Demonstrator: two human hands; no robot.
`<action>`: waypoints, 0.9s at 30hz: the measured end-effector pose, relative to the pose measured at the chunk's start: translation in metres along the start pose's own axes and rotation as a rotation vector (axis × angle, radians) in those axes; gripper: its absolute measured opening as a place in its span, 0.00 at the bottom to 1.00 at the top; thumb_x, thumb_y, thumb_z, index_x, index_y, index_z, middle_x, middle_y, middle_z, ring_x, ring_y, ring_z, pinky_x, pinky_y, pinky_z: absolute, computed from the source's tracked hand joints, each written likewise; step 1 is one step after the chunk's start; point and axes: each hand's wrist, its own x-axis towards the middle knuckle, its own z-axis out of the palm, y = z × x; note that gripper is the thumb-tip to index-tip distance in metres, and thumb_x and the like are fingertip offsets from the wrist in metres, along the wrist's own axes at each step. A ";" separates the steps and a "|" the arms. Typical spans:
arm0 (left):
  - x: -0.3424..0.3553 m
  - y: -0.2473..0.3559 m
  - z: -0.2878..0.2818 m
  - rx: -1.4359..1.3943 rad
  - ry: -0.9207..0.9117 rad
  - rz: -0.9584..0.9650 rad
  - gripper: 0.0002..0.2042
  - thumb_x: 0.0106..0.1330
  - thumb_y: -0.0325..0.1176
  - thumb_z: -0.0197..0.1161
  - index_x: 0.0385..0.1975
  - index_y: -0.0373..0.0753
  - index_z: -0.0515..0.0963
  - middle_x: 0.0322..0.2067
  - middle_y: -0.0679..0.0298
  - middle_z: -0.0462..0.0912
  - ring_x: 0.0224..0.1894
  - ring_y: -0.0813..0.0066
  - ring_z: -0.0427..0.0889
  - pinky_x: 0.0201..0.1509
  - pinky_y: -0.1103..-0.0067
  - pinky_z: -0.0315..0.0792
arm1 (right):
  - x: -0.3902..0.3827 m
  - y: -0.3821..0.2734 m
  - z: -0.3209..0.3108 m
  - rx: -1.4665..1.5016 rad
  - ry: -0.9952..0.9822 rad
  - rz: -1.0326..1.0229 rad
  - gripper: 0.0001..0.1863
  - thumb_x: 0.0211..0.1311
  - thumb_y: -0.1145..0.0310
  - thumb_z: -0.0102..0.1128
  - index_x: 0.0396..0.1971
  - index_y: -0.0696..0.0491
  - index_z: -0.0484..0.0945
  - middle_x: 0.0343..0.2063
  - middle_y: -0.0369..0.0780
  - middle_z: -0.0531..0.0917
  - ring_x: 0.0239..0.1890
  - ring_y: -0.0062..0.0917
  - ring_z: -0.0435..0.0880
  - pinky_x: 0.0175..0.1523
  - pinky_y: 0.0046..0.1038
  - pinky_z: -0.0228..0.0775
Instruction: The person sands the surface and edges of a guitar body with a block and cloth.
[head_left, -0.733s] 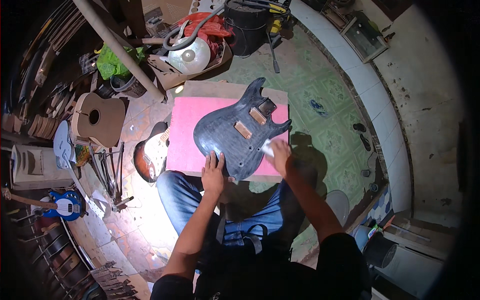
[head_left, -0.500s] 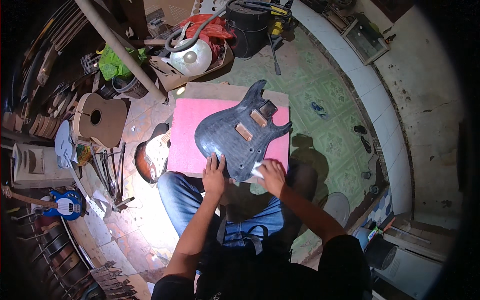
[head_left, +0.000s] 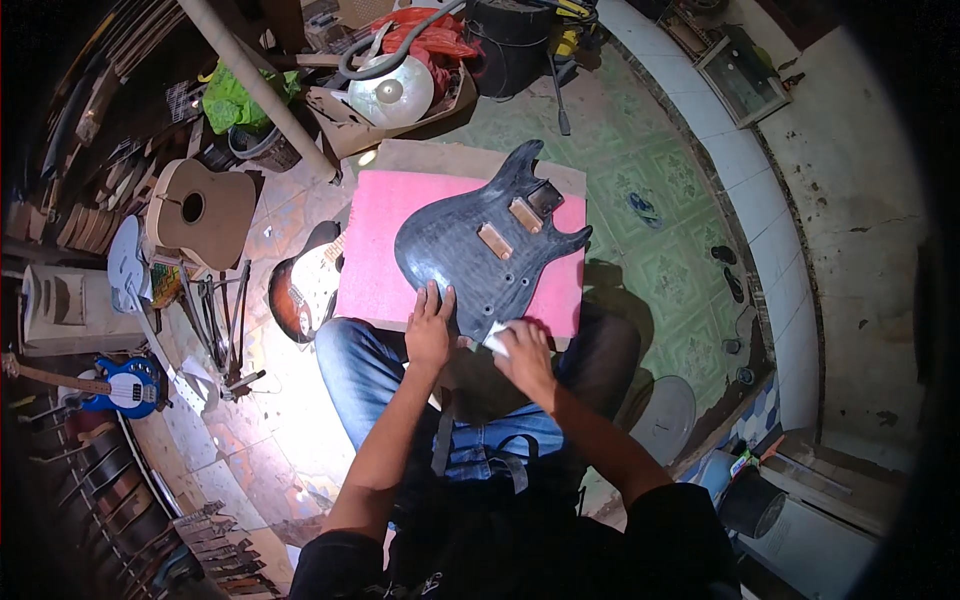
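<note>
A dark grey-black electric guitar body lies flat on a pink foam sheet, its two horns pointing to the far right. Two rectangular pickup cavities, a neck pocket and several small holes are cut into it. My left hand rests with fingers stretched out on the near left edge of the body. Pinched in my right hand is a small folded white piece, cloth or paper, I cannot tell which. It presses against the near end of the body.
Left of the foam lies a sunburst electric guitar. Beyond it are an unfinished acoustic guitar body and a blue bass. A cardboard box and black drum stand at the far side, sandals on the right.
My right hand has moved left and slightly nearer along the body's near end with the white piece. My left hand stays on the body. The whole view has shifted a little.
</note>
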 end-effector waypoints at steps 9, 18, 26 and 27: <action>-0.002 -0.013 -0.001 -0.004 -0.020 0.039 0.53 0.46 0.48 0.83 0.77 0.52 0.62 0.77 0.52 0.58 0.78 0.50 0.59 0.77 0.64 0.64 | 0.017 0.002 -0.004 -0.090 0.067 -0.037 0.21 0.49 0.69 0.72 0.46 0.47 0.81 0.52 0.41 0.77 0.55 0.41 0.75 0.58 0.46 0.66; -0.004 -0.011 -0.002 -0.019 -0.020 0.013 0.52 0.48 0.46 0.82 0.76 0.56 0.62 0.78 0.58 0.56 0.78 0.55 0.58 0.74 0.61 0.67 | 0.025 -0.009 0.006 -0.043 0.044 -0.211 0.15 0.53 0.72 0.66 0.43 0.48 0.82 0.52 0.40 0.80 0.57 0.39 0.76 0.61 0.45 0.66; -0.003 -0.011 -0.003 -0.010 -0.003 0.023 0.52 0.47 0.45 0.83 0.76 0.55 0.62 0.77 0.55 0.58 0.77 0.51 0.61 0.73 0.58 0.70 | 0.039 -0.010 0.002 -0.073 0.063 -0.201 0.17 0.51 0.70 0.71 0.43 0.47 0.82 0.54 0.38 0.79 0.58 0.38 0.76 0.62 0.44 0.66; -0.003 -0.011 -0.001 -0.011 0.000 0.022 0.52 0.47 0.45 0.83 0.76 0.55 0.62 0.77 0.55 0.58 0.77 0.51 0.61 0.73 0.58 0.70 | 0.036 -0.013 0.002 -0.069 0.022 -0.300 0.17 0.51 0.71 0.71 0.43 0.48 0.82 0.54 0.38 0.79 0.59 0.38 0.76 0.62 0.44 0.66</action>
